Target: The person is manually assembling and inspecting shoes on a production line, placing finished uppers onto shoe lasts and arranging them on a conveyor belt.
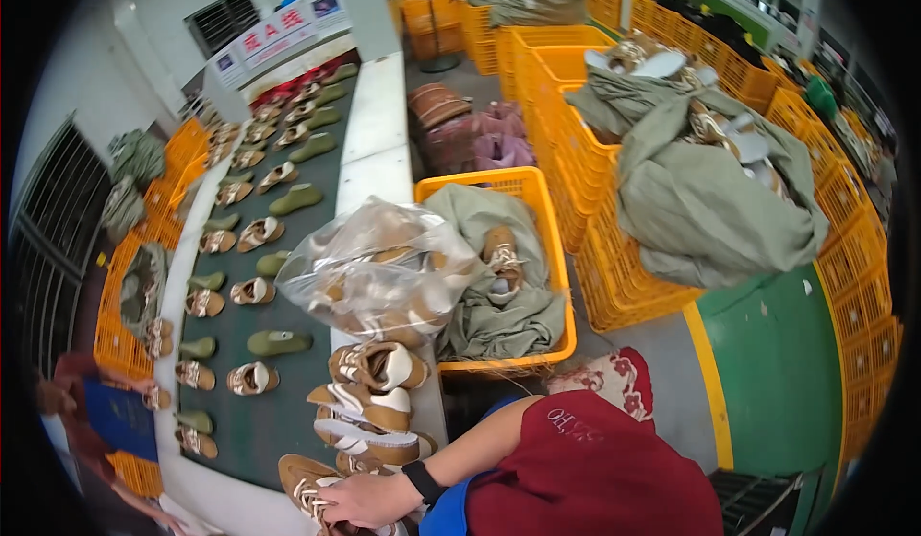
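Observation:
At the lower edge, my right hand [369,500], with a black band on the wrist, has its fingers bent onto the white laces of a brown and white shoe [305,486]. Its fingertips are partly cut off by the frame edge. Just beyond it, several matching shoes [369,404] are piled on the white ledge of the conveyor [317,380]. My left hand is outside the picture. A clear plastic bag [384,268] full of similar shoes sits farther up the ledge.
Rows of shoes and green shoe lasts [279,342] lie along the belt. A yellow crate [566,330] lined with grey-green cloth holds a shoe [502,253]. Stacked crates [643,287] carry more shoes at right. Across the belt is another person's arm [134,502].

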Motion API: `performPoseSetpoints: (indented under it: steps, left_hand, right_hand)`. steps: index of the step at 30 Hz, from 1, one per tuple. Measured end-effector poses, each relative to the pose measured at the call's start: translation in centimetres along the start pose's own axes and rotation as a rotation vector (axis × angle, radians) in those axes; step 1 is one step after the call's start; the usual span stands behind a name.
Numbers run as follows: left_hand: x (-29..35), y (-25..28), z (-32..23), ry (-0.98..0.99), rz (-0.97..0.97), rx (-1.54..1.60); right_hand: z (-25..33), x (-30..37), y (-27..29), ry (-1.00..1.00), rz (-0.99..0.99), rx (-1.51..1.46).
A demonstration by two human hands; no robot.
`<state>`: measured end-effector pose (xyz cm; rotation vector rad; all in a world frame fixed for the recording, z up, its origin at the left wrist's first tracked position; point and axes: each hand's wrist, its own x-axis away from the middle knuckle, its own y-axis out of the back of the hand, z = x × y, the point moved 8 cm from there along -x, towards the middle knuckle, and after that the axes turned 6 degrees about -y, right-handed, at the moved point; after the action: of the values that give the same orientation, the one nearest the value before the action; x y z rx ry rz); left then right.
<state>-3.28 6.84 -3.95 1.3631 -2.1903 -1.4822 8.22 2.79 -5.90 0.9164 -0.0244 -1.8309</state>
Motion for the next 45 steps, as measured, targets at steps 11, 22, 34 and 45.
performPoseSetpoints:
  steps: [11, 22, 34, 45]
  left_hand:
    - [-0.1, 0.9, -0.6, -0.121, -0.136, -0.007]
    - [-0.3, 2.0, -0.2, -0.118, -0.263, 0.217]
    - [-1.0, 1.3, -1.9, -0.375, -0.033, 0.093]
    - [-1.6, -1.8, -1.5, -0.282, 0.101, -0.074]
  right_hand:
    - [1.8, -0.5, 1.7, 0.129, -0.04, -0.064]
    - [0.2, -0.9, 3.2, -0.147, 0.069, -0.239]
    - [-0.9, -1.3, 4.5, -0.178, -0.106, -0.378]
    - [-0.8, -1.6, 2.9, -0.221, 0.038, -0.261]
